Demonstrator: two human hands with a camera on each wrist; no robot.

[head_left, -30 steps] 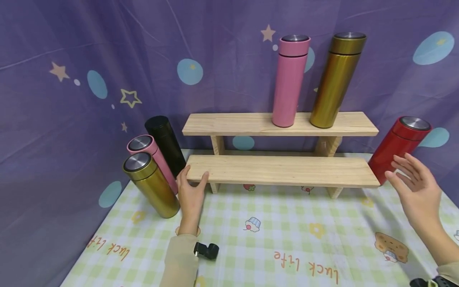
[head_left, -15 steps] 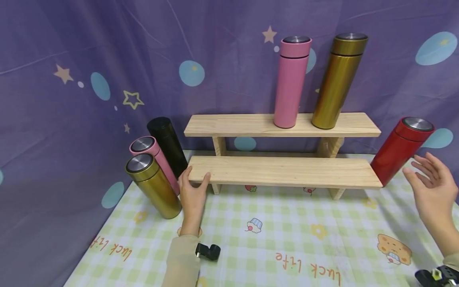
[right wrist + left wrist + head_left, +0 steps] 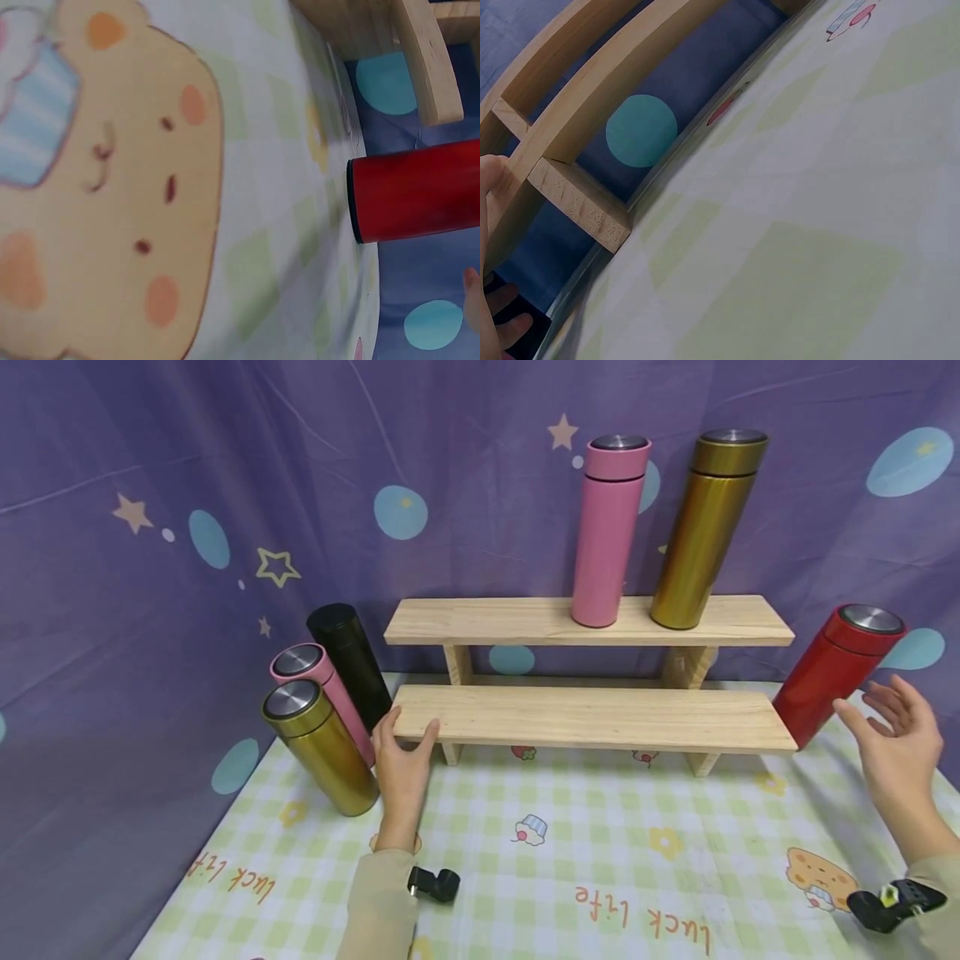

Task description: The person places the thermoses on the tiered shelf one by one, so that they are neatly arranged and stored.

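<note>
A two-tier wooden shelf (image 3: 592, 717) stands on the table. My left hand (image 3: 403, 770) grips the left end of its lower board, thumb on the front edge and fingers by the end. In the left wrist view the thumb (image 3: 489, 176) lies against the wood. My right hand (image 3: 896, 743), fingers loosely bent, is beside a red thermos bottle (image 3: 832, 681) and holds nothing. That bottle stands upright at the shelf's right end; the right wrist view shows its base (image 3: 409, 193). A pink thermos (image 3: 609, 539) and a gold thermos (image 3: 705, 535) stand on the upper board, toward the right.
Left of the shelf, near my left hand, stand a black thermos (image 3: 351, 664), a pink thermos (image 3: 330, 697) and a gold thermos (image 3: 324, 752) close together. A checked cloth (image 3: 600, 843) covers the table. A purple curtain (image 3: 480, 427) hangs behind.
My right hand has drawn away to the right from in front of the red thermos, then drifted slightly back left. The left hand and the bottles stay put.
</note>
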